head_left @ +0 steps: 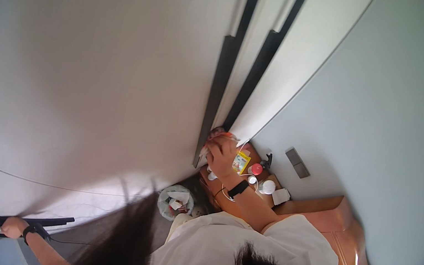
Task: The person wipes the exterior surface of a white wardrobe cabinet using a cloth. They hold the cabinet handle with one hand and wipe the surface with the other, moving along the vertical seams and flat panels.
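At the lower left, my left hand (14,227) is closed round a long black door handle (58,222) on the pale wardrobe (103,80). My right hand (221,154) is in the middle, by the lower end of the black vertical strips (228,62) between the wardrobe panels. Its fingers are bent over a crumpled reddish thing (217,132), perhaps a cloth, pressed near the strip's edge. Part of that thing is hidden behind the fingers. Just below my right hand is a wooden bedside table (253,153).
On the table are a yellow packet (240,162), a red-capped container (256,168), a white-lidded jar (267,187) and a white cable. A lined waste bin (172,217) with litter stands left of it. A wooden headboard (329,219) and grey wall (382,122) are at the right.
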Demonstrator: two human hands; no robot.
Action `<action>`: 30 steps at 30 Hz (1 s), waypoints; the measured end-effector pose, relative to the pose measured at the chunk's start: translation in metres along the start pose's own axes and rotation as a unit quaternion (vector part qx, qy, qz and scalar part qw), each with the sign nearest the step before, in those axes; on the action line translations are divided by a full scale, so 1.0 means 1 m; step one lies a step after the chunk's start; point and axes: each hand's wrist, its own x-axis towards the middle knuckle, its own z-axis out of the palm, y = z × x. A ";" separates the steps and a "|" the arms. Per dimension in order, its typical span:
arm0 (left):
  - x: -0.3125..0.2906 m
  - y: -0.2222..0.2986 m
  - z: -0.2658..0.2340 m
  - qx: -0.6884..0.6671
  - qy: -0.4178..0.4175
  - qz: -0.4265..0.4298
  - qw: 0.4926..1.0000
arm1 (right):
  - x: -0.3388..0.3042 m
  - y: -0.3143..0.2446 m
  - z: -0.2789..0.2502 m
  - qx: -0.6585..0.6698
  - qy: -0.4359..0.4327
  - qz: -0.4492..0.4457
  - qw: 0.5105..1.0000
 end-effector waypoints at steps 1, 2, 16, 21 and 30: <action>-0.008 0.003 0.000 -0.014 0.005 -0.003 1.000 | 0.003 0.002 -0.006 -0.009 0.005 0.004 1.000; -0.015 0.007 0.000 -0.027 0.011 -0.006 1.000 | 0.008 0.006 -0.012 0.024 -0.001 0.005 1.000; -0.007 0.017 -0.005 -0.053 0.024 -0.041 0.997 | 0.226 0.035 -0.125 -0.089 0.306 -0.111 0.941; -0.014 0.016 -0.009 -0.057 0.012 -0.019 0.998 | 0.277 0.026 -0.115 -0.054 0.283 -0.162 0.944; -0.016 0.015 -0.013 -0.074 0.019 0.010 0.997 | 0.242 0.026 -0.081 -0.045 0.293 -0.101 0.950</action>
